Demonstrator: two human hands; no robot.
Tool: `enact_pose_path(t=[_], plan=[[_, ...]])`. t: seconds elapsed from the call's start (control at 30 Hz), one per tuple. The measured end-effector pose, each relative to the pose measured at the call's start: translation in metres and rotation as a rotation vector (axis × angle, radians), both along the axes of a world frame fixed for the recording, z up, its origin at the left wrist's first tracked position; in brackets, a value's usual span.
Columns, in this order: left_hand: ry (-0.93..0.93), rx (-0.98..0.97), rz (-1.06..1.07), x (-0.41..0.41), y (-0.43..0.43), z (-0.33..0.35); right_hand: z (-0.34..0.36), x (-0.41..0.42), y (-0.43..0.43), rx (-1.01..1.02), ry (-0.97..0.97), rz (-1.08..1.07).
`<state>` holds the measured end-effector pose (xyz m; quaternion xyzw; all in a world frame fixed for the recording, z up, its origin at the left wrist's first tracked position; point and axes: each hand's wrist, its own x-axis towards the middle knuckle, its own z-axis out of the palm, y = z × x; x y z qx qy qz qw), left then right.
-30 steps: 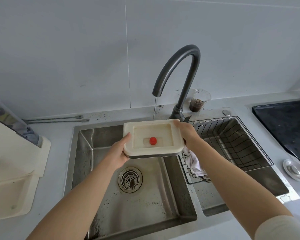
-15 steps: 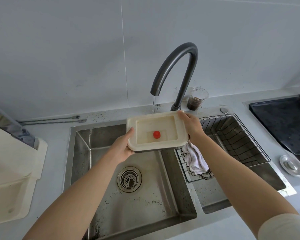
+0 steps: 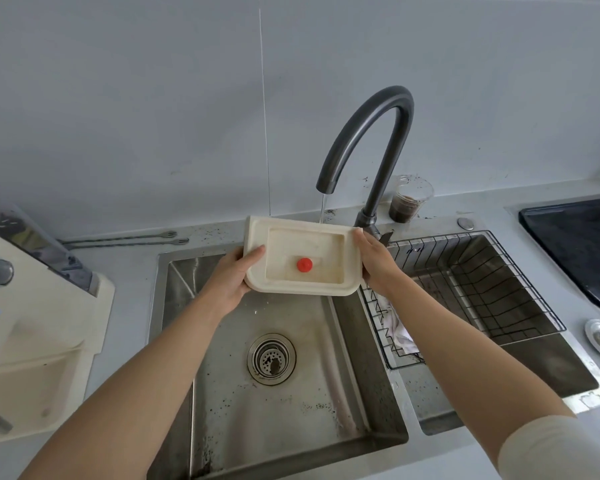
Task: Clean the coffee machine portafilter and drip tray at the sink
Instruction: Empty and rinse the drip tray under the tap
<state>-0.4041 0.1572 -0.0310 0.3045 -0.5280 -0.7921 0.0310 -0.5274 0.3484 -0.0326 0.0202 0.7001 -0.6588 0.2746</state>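
While water (image 3: 322, 209) is running, left hand (image 3: 232, 282) and right hand (image 3: 374, 261) are gripping cream rectangular plastic drip tray (image 3: 291, 225), over steel sink (image 3: 291, 410).

No readable text in view: no labels, brands, numbers or signs. Drip tray (image 3: 257, 237) surface is plain. Coffee machine (image 3: 49, 306) body shows no marking I can make out.

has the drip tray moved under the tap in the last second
Yes: the drip tray has shifted left relative to the faucet; the water stream now lands nearer its right end.
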Motion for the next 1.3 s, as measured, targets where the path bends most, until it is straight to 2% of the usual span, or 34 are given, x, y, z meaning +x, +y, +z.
enact_pose_path(t=[0.27, 0.43, 0.9, 1.13, 1.3], plan=[[-0.039, -0.140, 0.040, 0.001, -0.018, 0.012, -0.001, 0.006, -0.023, 0.030, -0.102, 0.011], [-0.053, -0.142, 0.061, 0.002, -0.020, 0.014, -0.003, 0.008, -0.027, 0.091, -0.127, 0.034], [-0.286, 0.197, 0.105, 0.020, -0.003, -0.022, 0.009, 0.002, -0.021, 0.400, 0.028, 0.134], [-0.256, 0.278, 0.102, 0.024, 0.003, -0.029, 0.013, 0.006, -0.015, 0.356, 0.095, 0.148], [-0.159, 0.192, 0.078, 0.019, 0.000, -0.023, 0.017, 0.008, -0.011, 0.249, 0.124, 0.120]])
